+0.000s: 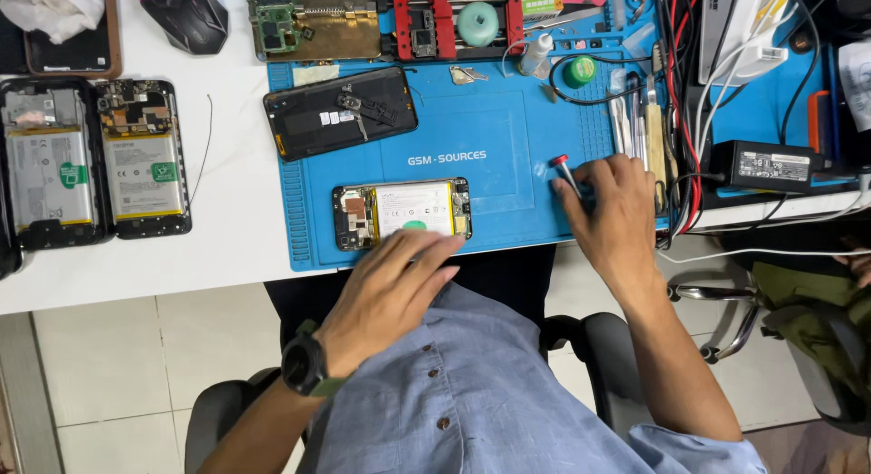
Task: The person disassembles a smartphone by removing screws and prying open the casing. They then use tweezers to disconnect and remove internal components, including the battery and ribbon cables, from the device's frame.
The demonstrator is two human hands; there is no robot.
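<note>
Red-capped screwdriver (564, 171) half hidden, seemingly pinched by right hand (615, 211); left hand (392, 288) spread

A person seen from above wears a light blue button-up shirt (472, 392) with small dark buttons running down its front. The sleeves are rolled up near the elbows, leaving both forearms bare. On the left wrist sits a chunky black watch (304, 365) with a round case and a dark green strap. The left hand (395, 288) and the right hand (617, 215) are bare, with no rings or gloves showing.
</note>
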